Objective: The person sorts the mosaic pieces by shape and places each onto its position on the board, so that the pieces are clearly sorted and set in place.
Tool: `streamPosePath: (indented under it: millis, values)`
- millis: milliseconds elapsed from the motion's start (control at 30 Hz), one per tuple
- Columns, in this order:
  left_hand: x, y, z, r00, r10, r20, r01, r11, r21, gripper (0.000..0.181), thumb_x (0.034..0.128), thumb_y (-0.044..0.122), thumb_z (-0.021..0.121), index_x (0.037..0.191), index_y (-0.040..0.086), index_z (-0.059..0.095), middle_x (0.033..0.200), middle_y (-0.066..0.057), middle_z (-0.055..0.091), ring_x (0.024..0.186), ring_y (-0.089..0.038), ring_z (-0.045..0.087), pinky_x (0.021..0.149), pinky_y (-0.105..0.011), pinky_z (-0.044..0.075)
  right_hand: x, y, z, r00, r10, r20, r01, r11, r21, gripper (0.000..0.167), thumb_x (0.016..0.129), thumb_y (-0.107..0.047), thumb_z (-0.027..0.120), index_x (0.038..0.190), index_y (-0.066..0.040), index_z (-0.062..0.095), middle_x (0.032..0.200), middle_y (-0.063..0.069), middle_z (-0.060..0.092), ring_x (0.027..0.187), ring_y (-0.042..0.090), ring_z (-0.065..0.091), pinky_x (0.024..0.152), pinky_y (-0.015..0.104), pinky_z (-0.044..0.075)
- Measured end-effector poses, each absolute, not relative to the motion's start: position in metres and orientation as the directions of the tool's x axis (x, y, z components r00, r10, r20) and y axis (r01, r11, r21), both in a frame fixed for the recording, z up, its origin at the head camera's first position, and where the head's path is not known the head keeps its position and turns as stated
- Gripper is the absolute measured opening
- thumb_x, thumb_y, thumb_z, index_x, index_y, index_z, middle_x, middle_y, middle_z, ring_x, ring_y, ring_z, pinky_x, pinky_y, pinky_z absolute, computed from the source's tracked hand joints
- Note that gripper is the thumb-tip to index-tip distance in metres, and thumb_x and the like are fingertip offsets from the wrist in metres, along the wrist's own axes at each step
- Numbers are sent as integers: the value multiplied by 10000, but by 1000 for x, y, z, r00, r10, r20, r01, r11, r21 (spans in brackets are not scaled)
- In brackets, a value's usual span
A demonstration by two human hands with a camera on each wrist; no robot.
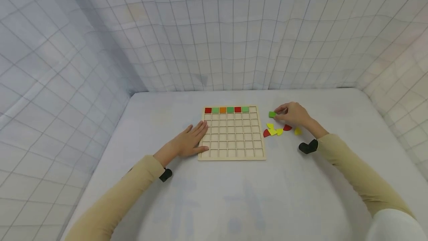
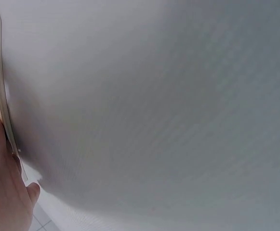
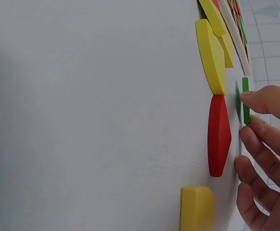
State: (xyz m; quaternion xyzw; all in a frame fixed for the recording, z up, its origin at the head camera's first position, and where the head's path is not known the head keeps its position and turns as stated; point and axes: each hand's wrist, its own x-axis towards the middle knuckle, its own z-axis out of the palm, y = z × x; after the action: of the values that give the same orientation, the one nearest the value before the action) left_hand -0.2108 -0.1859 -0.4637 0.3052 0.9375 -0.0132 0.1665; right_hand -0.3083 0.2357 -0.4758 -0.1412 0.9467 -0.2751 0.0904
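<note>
A pale wooden grid board [image 1: 232,159] lies flat on the white table. Red, green and orange square tiles fill most of its far row; the far right cell shows bare wood. My left hand [image 1: 193,139] rests on the board's left edge with its fingers spread straight. To the right of the board, my right hand [image 1: 294,114] pinches a green square tile [image 1: 272,114] between thumb and finger. In the right wrist view, that green tile [image 3: 246,101] stands on edge in the pinch, close above the table.
Several yellow pieces [image 1: 279,132] and red pieces [image 1: 266,133] with curved edges lie loose on the table, right of the board and near the right hand. White gridded cloth [image 1: 214,47] hangs behind the table and along both sides.
</note>
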Motion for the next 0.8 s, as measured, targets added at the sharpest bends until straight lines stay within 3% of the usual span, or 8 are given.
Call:
streamPosePath:
  millis: [267, 800]
  values:
    - [-223, -186, -455, -756, 581, -302, 583, 807, 92, 873, 973, 588, 388, 1537, 7, 63, 1620, -157, -7, 1506, -302, 9, 1188, -552, 124, -325, 235, -468, -945, -317, -80, -226, 809, -542, 347, 856, -332, 695, 1124, -112, 718, 1044, 91, 712, 888, 246, 576, 628, 264, 426]
    - [-217, -187, -470, -757, 588, -285, 586, 804, 100, 877, 964, 617, 369, 1542, 26, 76, 1623, -140, 2, 1508, -290, 17, 1190, -543, 135, -323, 226, -470, -939, -344, 14, -294, 782, -550, 327, 834, -292, 712, 1086, -85, 732, 985, 97, 722, 801, 217, 560, 606, 255, 399]
